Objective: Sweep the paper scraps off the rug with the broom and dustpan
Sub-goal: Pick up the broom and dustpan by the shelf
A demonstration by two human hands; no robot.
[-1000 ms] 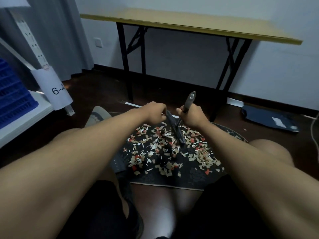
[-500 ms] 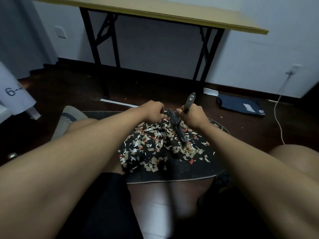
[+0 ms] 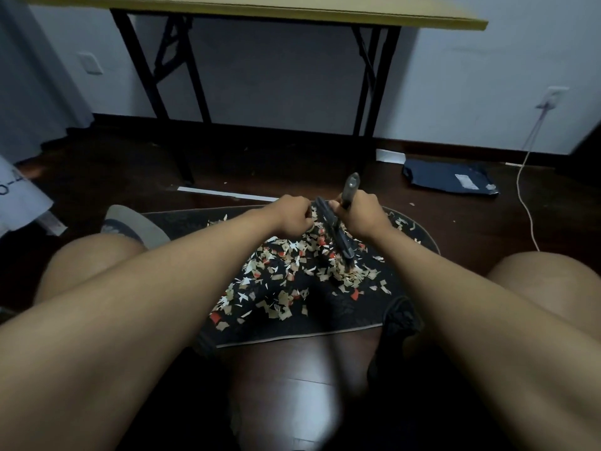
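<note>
Floor (image 3: 309,395): dark glossy wood. Folding table (image 3: 422,22), yellow top on black legs, stands against the far wall.

Rug (image 3: 325,323): dark, lying on the floor between the person's knees, its near edge facing them.

Paper scraps (image 3: 286,281): beige, white and red bits strewn across the middle of the rug; a few lie at its far edge.

Navy packet (image 3: 448,177) lies on the floor to the right, a small white label on it, print too small to read. White sheet (image 3: 19,196) at the left edge carries partial dark characters, only "-4" or similar legible.

Broom (image 3: 340,236): small dark hand brush, long axis running from its handle end, up and away from the person, down to its bristles, which touch the scraps on the rug.

Right hand (image 3: 361,216): grip curled tight round the broom handle, handle tip sticking out above the fist.

Left hand (image 3: 289,216): fingers curled into a fist just left of the broom, beside a second dark handle; whether it holds that handle, cannot tell. Dustpan body not made out.
</note>
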